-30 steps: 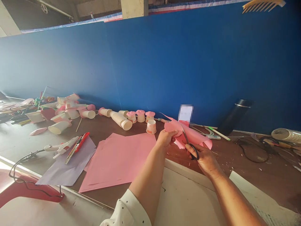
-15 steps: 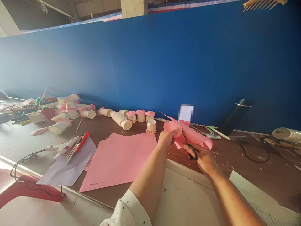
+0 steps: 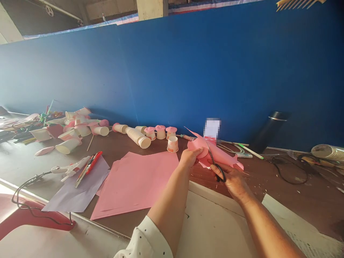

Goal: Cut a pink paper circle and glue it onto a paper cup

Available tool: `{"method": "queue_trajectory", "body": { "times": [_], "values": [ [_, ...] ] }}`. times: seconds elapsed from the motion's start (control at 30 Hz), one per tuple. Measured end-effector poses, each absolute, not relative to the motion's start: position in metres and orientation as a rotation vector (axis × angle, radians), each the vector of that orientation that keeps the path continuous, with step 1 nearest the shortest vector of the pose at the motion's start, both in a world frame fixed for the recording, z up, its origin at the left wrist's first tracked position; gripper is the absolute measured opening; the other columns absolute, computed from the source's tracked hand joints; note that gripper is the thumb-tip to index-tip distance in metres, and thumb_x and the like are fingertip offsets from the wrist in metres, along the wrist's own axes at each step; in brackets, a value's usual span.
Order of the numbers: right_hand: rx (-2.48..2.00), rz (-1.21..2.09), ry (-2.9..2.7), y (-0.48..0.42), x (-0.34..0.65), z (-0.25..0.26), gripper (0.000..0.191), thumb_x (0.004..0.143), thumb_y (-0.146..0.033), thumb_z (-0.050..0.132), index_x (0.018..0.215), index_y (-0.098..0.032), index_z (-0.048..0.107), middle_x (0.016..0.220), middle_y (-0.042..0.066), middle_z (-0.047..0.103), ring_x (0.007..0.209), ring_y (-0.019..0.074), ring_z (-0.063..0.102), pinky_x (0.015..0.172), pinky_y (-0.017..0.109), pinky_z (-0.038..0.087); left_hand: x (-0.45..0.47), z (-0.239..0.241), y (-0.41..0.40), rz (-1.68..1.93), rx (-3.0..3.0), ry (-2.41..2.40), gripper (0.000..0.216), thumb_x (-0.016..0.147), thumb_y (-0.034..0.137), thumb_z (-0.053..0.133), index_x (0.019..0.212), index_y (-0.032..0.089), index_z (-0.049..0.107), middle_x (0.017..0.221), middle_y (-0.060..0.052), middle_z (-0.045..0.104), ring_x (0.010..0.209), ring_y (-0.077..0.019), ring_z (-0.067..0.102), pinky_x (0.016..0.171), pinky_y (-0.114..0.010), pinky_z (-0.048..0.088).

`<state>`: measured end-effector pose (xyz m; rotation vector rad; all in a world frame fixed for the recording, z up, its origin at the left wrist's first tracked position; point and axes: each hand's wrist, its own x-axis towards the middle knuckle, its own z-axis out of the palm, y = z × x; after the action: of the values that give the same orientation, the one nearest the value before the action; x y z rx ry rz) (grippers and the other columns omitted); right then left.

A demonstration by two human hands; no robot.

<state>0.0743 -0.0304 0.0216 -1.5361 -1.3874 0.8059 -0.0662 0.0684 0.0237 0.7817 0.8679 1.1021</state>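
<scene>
My left hand (image 3: 189,158) pinches the rounded edge of a piece of pink paper (image 3: 223,154) held above the brown table (image 3: 282,193). My right hand (image 3: 233,180) grips black-handled scissors (image 3: 215,163), whose blades reach up into the paper beside my left fingers. The paper's loose end trails right, past my right hand. A stack of flat pink sheets (image 3: 137,181) lies on the table just left of my left forearm.
Small paper cups (image 3: 172,144), some pink-topped, stand behind the sheets; a lying cup stack (image 3: 138,137) and a heap of cups (image 3: 72,129) sit further left. A glue gun (image 3: 71,167) and red cutter (image 3: 90,165) rest on grey paper. A dark flask (image 3: 268,132) and cables lie right.
The pink paper has turned a little in my left hand and the scissors have worked slightly along its edge; both hands stay in nearly the same place.
</scene>
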Motion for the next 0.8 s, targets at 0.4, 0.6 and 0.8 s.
{"method": "queue_trajectory", "body": {
  "times": [0.4, 0.6, 0.8],
  "values": [
    [-1.521, 0.811, -1.398, -0.0289, 0.0768, 0.0199, 0.033, 0.081, -0.053, 0.060, 0.070, -0.022, 0.068, 0.061, -0.002, 0.059, 0.061, 0.0161, 0.054, 0.060, 0.026, 0.039, -0.0670, 0.0279, 0.0680, 1.099, 0.759, 0.907, 0.036, 0.060, 0.031, 0.084, 0.085, 0.012, 0.067, 0.074, -0.004, 0.062, 0.059, -0.0089, 0.052, 0.050, -0.021, 0.035],
    [-1.509, 0.840, -1.414, -0.0288, 0.0778, 0.0196, 0.031, 0.082, -0.050, 0.060, 0.069, -0.022, 0.065, 0.062, -0.003, 0.057, 0.063, 0.0155, 0.053, 0.061, 0.025, 0.037, -0.0673, 0.0247, 0.0716, 1.099, 0.785, 0.938, 0.035, 0.061, 0.032, 0.083, 0.083, 0.011, 0.066, 0.070, -0.004, 0.060, 0.058, -0.0092, 0.050, 0.049, -0.021, 0.034],
    [-1.545, 0.808, -1.426, -0.0308, 0.0754, 0.0256, 0.032, 0.082, -0.050, 0.060, 0.068, -0.022, 0.065, 0.062, -0.002, 0.058, 0.061, 0.0156, 0.054, 0.060, 0.026, 0.039, -0.0673, 0.0228, 0.0755, 1.087, 0.760, 0.965, 0.036, 0.060, 0.031, 0.084, 0.084, 0.011, 0.067, 0.070, -0.005, 0.061, 0.060, -0.0112, 0.053, 0.050, -0.022, 0.035]
  ]
}}
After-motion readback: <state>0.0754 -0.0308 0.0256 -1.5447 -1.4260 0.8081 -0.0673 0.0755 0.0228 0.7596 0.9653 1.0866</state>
